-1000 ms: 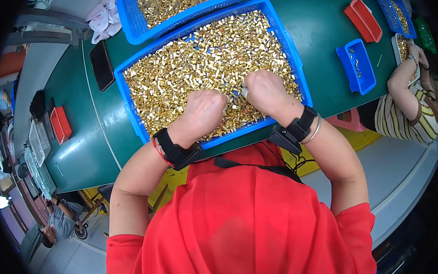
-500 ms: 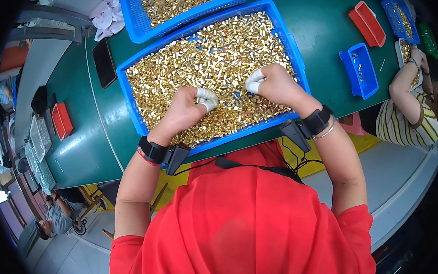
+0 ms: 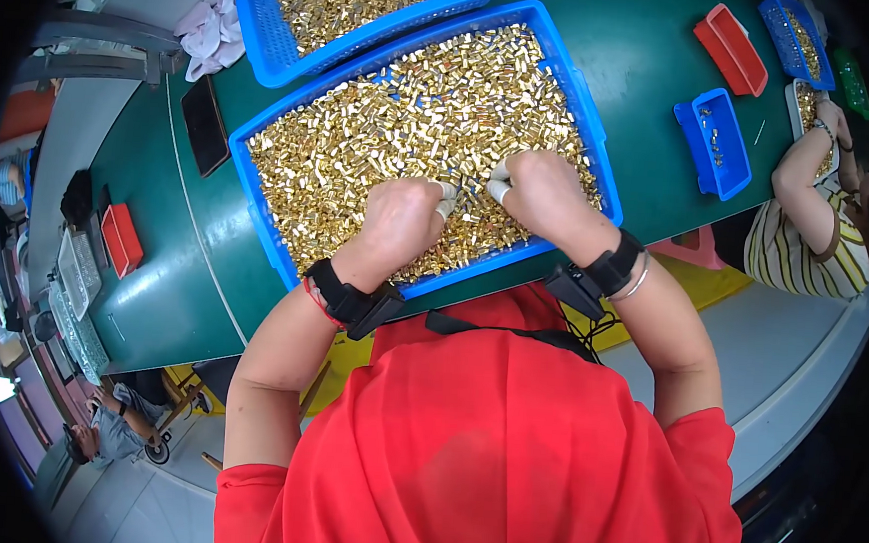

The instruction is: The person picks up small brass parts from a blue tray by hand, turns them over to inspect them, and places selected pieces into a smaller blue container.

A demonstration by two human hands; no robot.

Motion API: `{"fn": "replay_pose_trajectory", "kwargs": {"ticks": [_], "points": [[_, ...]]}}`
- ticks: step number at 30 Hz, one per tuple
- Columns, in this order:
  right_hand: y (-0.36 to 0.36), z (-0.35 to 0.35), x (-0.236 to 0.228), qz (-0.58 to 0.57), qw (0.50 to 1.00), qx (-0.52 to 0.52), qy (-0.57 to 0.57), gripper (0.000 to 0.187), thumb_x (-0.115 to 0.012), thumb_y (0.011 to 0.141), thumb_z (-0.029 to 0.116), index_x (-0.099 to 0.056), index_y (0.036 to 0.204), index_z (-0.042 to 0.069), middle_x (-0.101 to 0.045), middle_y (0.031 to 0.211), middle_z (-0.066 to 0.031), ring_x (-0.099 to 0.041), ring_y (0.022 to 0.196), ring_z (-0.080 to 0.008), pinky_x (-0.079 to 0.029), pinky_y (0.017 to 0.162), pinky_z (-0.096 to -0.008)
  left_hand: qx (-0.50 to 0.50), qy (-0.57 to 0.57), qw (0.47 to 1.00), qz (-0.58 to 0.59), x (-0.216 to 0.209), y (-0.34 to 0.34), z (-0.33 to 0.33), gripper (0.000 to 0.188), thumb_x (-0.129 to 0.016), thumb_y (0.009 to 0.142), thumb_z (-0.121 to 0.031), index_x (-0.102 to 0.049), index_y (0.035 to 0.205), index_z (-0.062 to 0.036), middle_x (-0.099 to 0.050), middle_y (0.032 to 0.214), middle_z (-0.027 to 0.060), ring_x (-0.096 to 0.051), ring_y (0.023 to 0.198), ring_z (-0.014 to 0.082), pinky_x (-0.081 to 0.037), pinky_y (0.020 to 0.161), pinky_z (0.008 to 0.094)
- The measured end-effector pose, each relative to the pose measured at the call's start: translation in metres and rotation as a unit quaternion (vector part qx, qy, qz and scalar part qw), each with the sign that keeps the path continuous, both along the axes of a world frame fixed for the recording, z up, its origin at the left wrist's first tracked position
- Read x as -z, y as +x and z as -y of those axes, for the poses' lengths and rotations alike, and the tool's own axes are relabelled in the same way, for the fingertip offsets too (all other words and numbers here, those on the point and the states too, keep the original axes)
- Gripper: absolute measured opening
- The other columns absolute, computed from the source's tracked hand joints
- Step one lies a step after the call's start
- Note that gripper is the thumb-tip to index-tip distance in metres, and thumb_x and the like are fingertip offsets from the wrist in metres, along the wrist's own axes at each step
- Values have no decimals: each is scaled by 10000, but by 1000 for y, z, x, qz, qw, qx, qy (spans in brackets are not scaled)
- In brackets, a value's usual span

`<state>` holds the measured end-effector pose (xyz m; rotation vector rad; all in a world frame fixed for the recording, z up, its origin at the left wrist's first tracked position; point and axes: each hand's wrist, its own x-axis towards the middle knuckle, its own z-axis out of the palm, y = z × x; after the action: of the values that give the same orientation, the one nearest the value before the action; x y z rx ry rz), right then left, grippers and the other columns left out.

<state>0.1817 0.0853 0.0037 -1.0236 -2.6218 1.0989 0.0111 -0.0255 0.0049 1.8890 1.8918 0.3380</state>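
In front of me a blue plastic tray point(image 3: 250, 189) holds a thick layer of small gold-coloured metal cylinders point(image 3: 435, 102). My left hand point(image 3: 403, 217) is over the near part of the layer, its fingers curled and white covers on the thumb and fingertip. Close by on the right, my right hand point(image 3: 546, 197) bends over the pieces in the same way, its white-covered fingertips pointing at the left hand. Both sets of fingertips are down at the pieces, a small gap apart. Whatever they pinch is hidden.
Behind stands a blue perforated basket point(image 3: 255, 27) of similar pieces. A dark phone-like slab point(image 3: 205, 126) lies left on the green table point(image 3: 173, 236). To the right are a small blue bin point(image 3: 696, 138), a red bin point(image 3: 732, 51) and a seated co-worker point(image 3: 806, 210) in stripes.
Both hands have come closer together near the middle of the tray. My left hand moved right, and the right hand shifted slightly down. Both now have their knuckles turned more upward.
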Motion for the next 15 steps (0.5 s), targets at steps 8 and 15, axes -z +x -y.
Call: {"fn": "replay_pose_trajectory", "kwargs": {"ticks": [8,15], "points": [[-15,8,-3,110,978,-83,157,108,-654,700,131,-634,687,26,-612,677,-153,-620,643,-330,-494,587,-428,8,-23,999,-24,-3,1,0,103,-622,771,-161,-690,812,-95,-620,703,149,-613,639,320,-484,585,418],[3,-16,-2,34,997,-66,-26,115,-618,743,111,-653,756,3,-600,638,-95,-614,599,-261,-482,551,-392,-5,9,999,40,2,-5,0,114,-611,779,-152,-667,813,-59,-603,657,120,-586,553,276,-467,544,390]]}}
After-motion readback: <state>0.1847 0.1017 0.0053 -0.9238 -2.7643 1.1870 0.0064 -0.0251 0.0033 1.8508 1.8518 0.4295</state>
